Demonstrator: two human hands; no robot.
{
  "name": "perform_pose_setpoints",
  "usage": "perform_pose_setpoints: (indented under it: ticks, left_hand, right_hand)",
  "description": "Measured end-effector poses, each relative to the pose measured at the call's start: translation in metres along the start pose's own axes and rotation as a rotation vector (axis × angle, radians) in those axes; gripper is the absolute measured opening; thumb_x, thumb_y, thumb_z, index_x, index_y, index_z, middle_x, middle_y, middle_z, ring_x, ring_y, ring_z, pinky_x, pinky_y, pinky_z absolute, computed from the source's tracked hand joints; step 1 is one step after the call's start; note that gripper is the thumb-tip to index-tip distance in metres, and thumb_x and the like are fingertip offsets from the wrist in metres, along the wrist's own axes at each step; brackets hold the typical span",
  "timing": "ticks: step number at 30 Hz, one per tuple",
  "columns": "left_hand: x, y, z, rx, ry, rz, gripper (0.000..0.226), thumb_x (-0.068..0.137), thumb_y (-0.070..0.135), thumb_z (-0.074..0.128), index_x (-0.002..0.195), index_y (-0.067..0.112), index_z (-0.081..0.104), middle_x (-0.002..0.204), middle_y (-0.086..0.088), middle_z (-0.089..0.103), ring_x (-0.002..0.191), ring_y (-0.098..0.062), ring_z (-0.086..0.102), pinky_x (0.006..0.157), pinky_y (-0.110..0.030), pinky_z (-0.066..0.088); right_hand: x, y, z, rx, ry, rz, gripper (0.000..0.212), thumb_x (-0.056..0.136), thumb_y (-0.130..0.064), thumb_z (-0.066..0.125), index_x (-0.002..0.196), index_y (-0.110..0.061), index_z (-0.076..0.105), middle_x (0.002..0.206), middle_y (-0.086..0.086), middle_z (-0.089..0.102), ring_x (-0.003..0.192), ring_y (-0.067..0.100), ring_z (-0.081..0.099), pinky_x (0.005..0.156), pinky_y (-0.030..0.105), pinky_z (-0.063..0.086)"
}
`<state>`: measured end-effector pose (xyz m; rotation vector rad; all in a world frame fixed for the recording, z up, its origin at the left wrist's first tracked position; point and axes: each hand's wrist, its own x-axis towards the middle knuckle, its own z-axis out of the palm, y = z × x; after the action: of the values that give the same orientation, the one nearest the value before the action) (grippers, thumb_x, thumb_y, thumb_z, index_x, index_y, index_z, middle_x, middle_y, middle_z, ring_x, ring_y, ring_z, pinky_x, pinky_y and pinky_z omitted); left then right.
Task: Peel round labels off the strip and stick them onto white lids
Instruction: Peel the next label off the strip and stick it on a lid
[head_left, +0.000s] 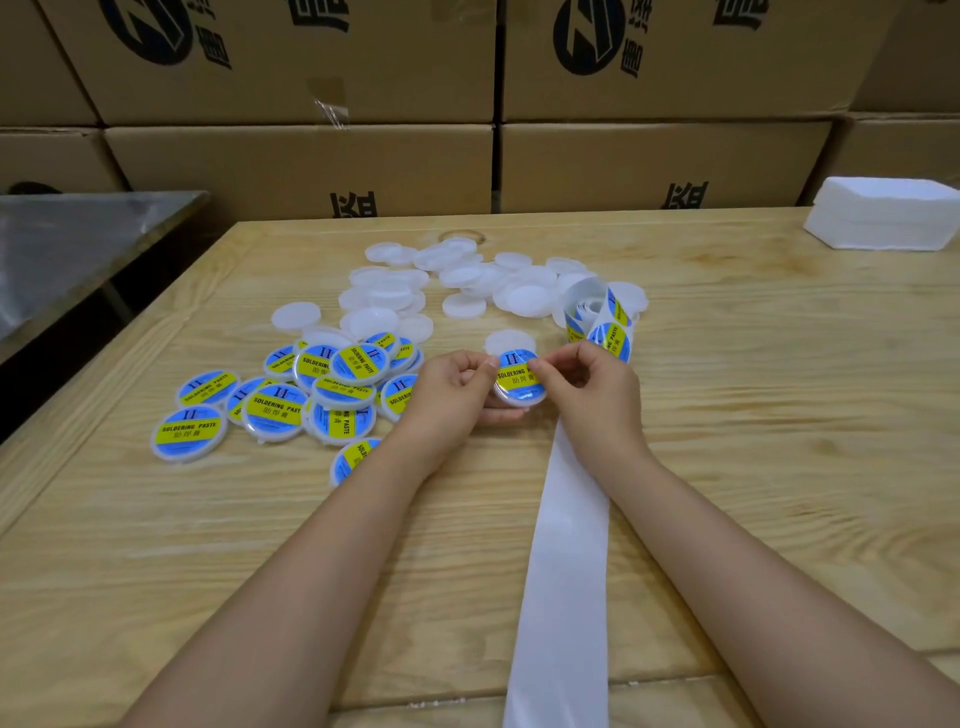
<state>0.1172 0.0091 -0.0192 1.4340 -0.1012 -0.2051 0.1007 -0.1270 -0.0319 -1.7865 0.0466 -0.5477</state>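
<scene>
Over the middle of the pale wooden table, round white plastic lid with blue-and-yellow round label on top: left hand curled round its left rim, right hand pinching the label's right edge. The white backing strip runs from the near edge under the right wrist; labelled lids lie left, bare white lids toward the far edge. Risk: label sets off-centre or creased if the pinch drops before smoothing; wrist could drag the strip.

The left hand and right hand are bare, with short plain fingernails. Both forearms are bare too, right to the frame's bottom edge.
</scene>
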Motion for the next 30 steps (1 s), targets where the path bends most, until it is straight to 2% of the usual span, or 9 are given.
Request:
perform_pose_setpoints:
  ticks: [5,7,9,12,14,17,21,25,30]
  left_hand:
    - [0.001,0.000,0.001,-0.053,-0.002,-0.015,0.020,0.098,0.012,0.047,0.096,-0.004,0.059,0.071,-0.010,0.072,0.066,-0.022,0.071,0.058,-0.024,0.057]
    - [0.000,0.000,0.001,-0.048,-0.004,-0.017,0.019,0.098,0.012,0.047,0.094,-0.002,0.059,0.069,-0.009,0.072,0.065,-0.021,0.071,0.057,-0.024,0.057]
    - [-0.001,0.000,0.001,-0.042,-0.011,-0.014,0.018,0.098,0.012,0.047,0.091,0.002,0.059,0.069,-0.008,0.072,0.064,-0.021,0.071,0.059,-0.025,0.058]
    - [-0.002,0.001,0.002,-0.072,-0.042,-0.006,0.016,0.098,0.012,0.047,0.089,0.003,0.058,0.071,-0.008,0.071,0.063,-0.020,0.071,0.057,-0.025,0.057]
    - [-0.004,0.001,0.003,-0.074,-0.078,0.005,0.015,0.097,0.010,0.047,0.087,0.004,0.056,0.070,-0.008,0.071,0.063,-0.020,0.071,0.056,-0.025,0.057]
    - [-0.006,-0.001,0.004,-0.054,-0.127,0.028,0.014,0.096,0.009,0.048,0.083,0.007,0.054,0.071,-0.008,0.071,0.065,-0.021,0.071,0.062,-0.029,0.059]
    - [-0.005,-0.001,0.003,-0.105,-0.117,0.046,0.017,0.096,0.010,0.049,0.080,0.008,0.054,0.070,-0.008,0.071,0.066,-0.020,0.071,0.063,-0.029,0.059]
    - [-0.004,0.001,0.002,-0.181,-0.072,0.037,0.015,0.095,0.014,0.050,0.083,0.007,0.054,0.070,-0.008,0.072,0.067,-0.018,0.071,0.060,-0.027,0.058]
    - [-0.001,0.003,-0.007,-0.150,0.015,0.022,0.018,0.097,0.019,0.049,0.091,0.007,0.060,0.072,-0.006,0.072,0.063,-0.018,0.070,0.053,-0.026,0.055]
  right_hand:
    - [-0.006,-0.004,0.002,-0.097,0.061,-0.114,0.008,0.083,-0.010,0.068,0.089,-0.015,0.066,0.075,-0.006,0.065,0.067,0.003,0.060,0.068,0.012,0.047]
    - [-0.007,-0.004,0.001,-0.093,0.046,-0.091,0.044,0.083,-0.012,0.068,0.124,-0.023,0.055,0.076,-0.006,0.066,0.070,0.001,0.061,0.069,0.008,0.046]
    - [-0.007,-0.004,0.000,-0.084,0.041,-0.066,0.067,0.082,-0.014,0.068,0.140,-0.030,0.037,0.075,-0.009,0.066,0.072,-0.003,0.062,0.067,0.003,0.041]
    - [-0.005,-0.004,0.001,-0.134,0.088,-0.098,0.027,0.086,-0.012,0.065,0.113,-0.015,0.063,0.081,-0.002,0.066,0.072,0.000,0.061,0.073,0.017,0.049]
    - [-0.004,-0.004,0.002,-0.142,0.111,-0.091,0.006,0.086,-0.016,0.065,0.090,-0.011,0.066,0.088,0.006,0.067,0.075,0.009,0.061,0.075,0.025,0.050]
    - [-0.004,-0.003,0.002,-0.116,0.115,-0.040,0.021,0.082,-0.027,0.070,0.088,-0.009,0.062,0.087,0.002,0.065,0.075,0.011,0.057,0.069,0.020,0.045]
    - [-0.003,-0.003,0.004,-0.094,0.046,0.005,0.030,0.079,-0.031,0.072,0.093,-0.011,0.055,0.097,0.007,0.062,0.088,0.019,0.059,0.077,0.029,0.048]
    - [-0.005,-0.004,0.006,-0.053,-0.054,-0.037,0.036,0.077,-0.026,0.075,0.101,-0.017,0.050,0.107,0.006,0.056,0.094,0.012,0.057,0.079,0.020,0.045]
    - [-0.009,-0.007,0.006,-0.111,-0.115,-0.198,0.036,0.075,-0.012,0.076,0.105,-0.010,0.056,0.102,0.001,0.050,0.082,-0.004,0.050,0.072,0.011,0.040]
